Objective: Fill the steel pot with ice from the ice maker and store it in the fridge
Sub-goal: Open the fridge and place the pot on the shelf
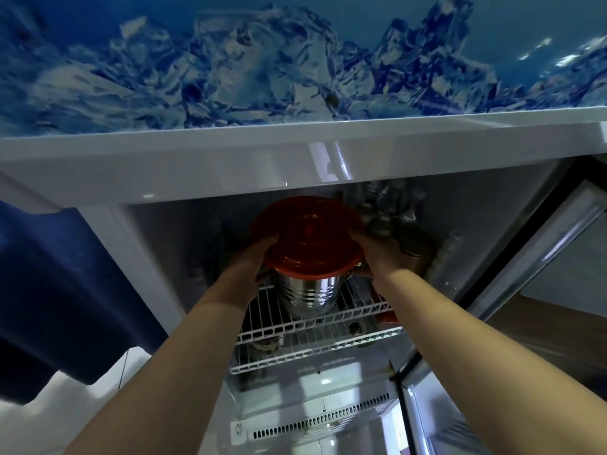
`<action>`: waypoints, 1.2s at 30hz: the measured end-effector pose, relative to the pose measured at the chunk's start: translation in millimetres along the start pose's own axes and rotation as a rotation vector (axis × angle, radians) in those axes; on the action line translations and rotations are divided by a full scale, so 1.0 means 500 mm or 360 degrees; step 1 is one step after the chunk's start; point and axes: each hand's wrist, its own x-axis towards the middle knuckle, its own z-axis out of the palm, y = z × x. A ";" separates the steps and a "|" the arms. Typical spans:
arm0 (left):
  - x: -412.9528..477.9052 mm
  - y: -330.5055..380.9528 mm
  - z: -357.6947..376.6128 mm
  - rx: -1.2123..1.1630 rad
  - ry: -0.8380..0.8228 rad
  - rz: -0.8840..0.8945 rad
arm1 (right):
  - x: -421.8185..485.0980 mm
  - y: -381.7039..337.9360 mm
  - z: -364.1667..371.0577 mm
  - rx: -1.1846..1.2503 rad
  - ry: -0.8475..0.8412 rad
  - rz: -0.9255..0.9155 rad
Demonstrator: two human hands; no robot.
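Observation:
A ribbed steel pot (308,295) with a red lid (307,236) sits inside the open fridge (164,165), over the upper white wire shelf (315,326). My left hand (254,257) grips the pot's left side just under the lid rim. My right hand (377,254) grips its right side at the small handle. Both arms reach in from below. Whether the pot's base touches the shelf is hidden by the pot itself. The contents are covered by the lid.
Several glass jars (387,211) stand behind and right of the pot. The fridge door (538,251) hangs open at the right. A second wire shelf (308,354) lies lower, with small jars under it. A dark blue cloth (62,290) hangs at the left.

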 end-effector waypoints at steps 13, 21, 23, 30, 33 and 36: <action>-0.005 -0.029 0.009 0.0101 0.0098 0.0233 | 0.012 0.024 0.001 -0.0052 0.0054 -0.0022; -0.067 -0.042 -0.002 0.0184 0.0241 0.0265 | -0.041 0.034 -0.025 -0.0133 0.0114 0.0033; -0.095 -0.042 0.001 0.0225 0.0259 0.0236 | -0.066 0.038 -0.037 -0.0010 0.0151 0.0083; -0.210 -0.005 0.019 0.0398 0.0038 0.0174 | -0.223 0.008 -0.076 -0.0055 0.0302 0.0100; -0.267 0.015 0.035 0.0412 -0.0089 0.0148 | -0.297 -0.008 -0.091 -0.0049 0.0313 0.0084; -0.318 0.029 0.054 0.0530 -0.0260 0.0153 | -0.356 -0.029 -0.110 -0.0019 0.0358 0.0032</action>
